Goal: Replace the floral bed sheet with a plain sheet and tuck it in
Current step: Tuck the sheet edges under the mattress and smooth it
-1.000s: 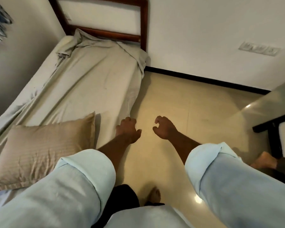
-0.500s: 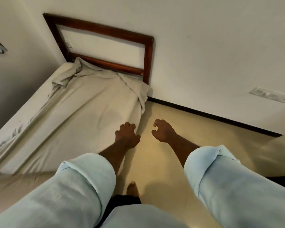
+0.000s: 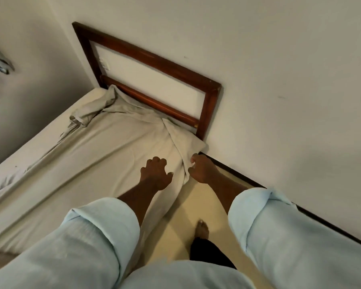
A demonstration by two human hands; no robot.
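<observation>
"Plain sheet point(image 3: 104, 155): position and condition?"

"Spread along the mattress point(image 3: 40, 140), not square to it. A bare strip of mattress shows on the wall side. Cloth is bunched against the wooden headboard point(image 3: 148, 59), and a loose fold point(image 3: 180, 155) hangs over the near corner toward the floor point(image 3: 206, 197). No floral sheet in view."

"Hands?"

"Left hand point(image 3: 155, 174) is over the sheet at the bed's near edge, fingers loosely curled, grasping nothing; contact cannot be confirmed. Right hand point(image 3: 202, 170) is just beside the hanging fold, fingertips curled at its edge. Whether it has pinched the cloth, I cannot tell."

"Reason for that placing?"

"Judgement: one hand steadies the top surface while the other takes up the slack, so the corner can be tucked under. Tucking is not yet done here; the wall side also needs straightening."
</observation>
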